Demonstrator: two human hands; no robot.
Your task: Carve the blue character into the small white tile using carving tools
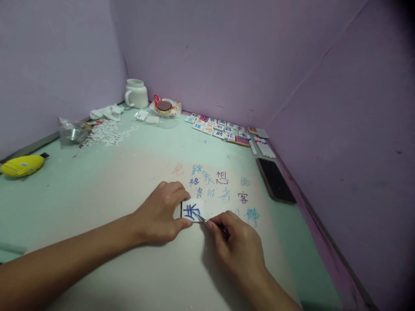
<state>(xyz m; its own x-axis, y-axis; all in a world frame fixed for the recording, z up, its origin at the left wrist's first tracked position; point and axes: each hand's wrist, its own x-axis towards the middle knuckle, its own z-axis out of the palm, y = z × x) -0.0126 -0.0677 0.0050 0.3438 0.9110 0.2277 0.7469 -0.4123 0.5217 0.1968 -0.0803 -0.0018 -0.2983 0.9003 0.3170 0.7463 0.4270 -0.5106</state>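
My left hand [161, 213] pinches a small white card [193, 210] with a blue character on it, holding it flat on the pale sheet [136, 259]. My right hand [238, 245] is closed round thin metal tweezers [204, 220], whose tip touches the card's lower right edge. Several coloured characters [220, 188] are stuck on the sheet just beyond the card.
A black phone [275, 180] lies to the right. Rows of character cards [218, 128] and white pens [264, 147] sit at the back by the wall. A white mug [136, 93], a tape roll [164, 106], paper scraps [105, 131] and a yellow object [22, 166] lie to the left.
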